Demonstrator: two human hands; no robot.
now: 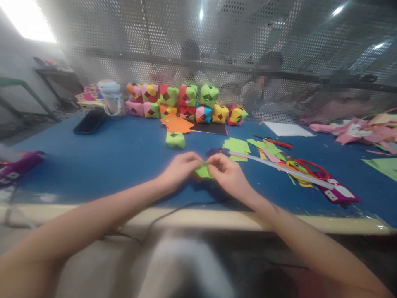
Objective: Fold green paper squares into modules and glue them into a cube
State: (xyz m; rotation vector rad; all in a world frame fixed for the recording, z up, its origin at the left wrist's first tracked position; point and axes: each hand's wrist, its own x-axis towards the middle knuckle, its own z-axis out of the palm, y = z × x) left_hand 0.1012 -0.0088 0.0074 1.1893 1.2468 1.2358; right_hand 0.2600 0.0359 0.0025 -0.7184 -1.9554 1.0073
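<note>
A head-worn camera looks forward and down, near the left hand (180, 170), right hand (229, 174) and tabletop (130, 145). It faces a perforated screen (124, 45).

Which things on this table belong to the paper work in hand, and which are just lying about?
Likely part of the job:
green paper piece, held between left hand and right hand
green paper stack
orange paper pieces
folded paper shapes

Probably just lying about:
dark phone
lidded cup

Surface (130, 151), from hands (228, 174): paper balls (169, 96) 12 o'clock; phone (89, 121) 10, cup (111, 100) behind it; paper stack (236, 145) 2; power strip (336, 191) 3.
</note>
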